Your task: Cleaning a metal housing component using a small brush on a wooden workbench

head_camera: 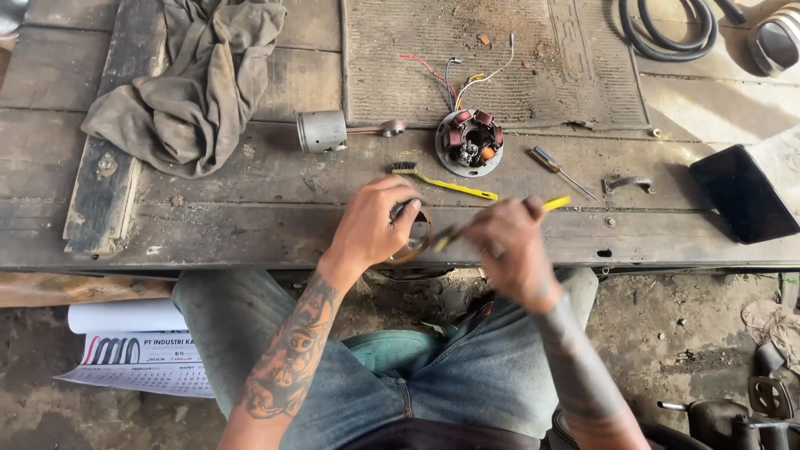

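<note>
Worn, greasy wooden workbench (250,225). Left hand (371,225) fingers clamp a brown round metal part (417,237) at its edge. Right hand (508,250), blurred, fingers closed around a yellow-handled brush (500,218).

- The right hand (508,250) is smeared by motion blur, so its finger positions cannot be made out.
- The yellow-handled tool (500,218) it grips is blurred too; its working end is unreadable.
- The round rusty part (417,237) is mostly hidden behind the left hand (375,225); its shape stays uncertain.
- The black hose (667,29) is cut off by the top edge.
- The metal cylinder (777,37) at the top right corner is cropped.
- The grey rag (196,79) runs past the top edge.
- The rolled calendar (133,350) is partly covered by the person's jeans (467,367).
- Dark machine parts (750,408) at the bottom right are cropped and unidentifiable.
</note>
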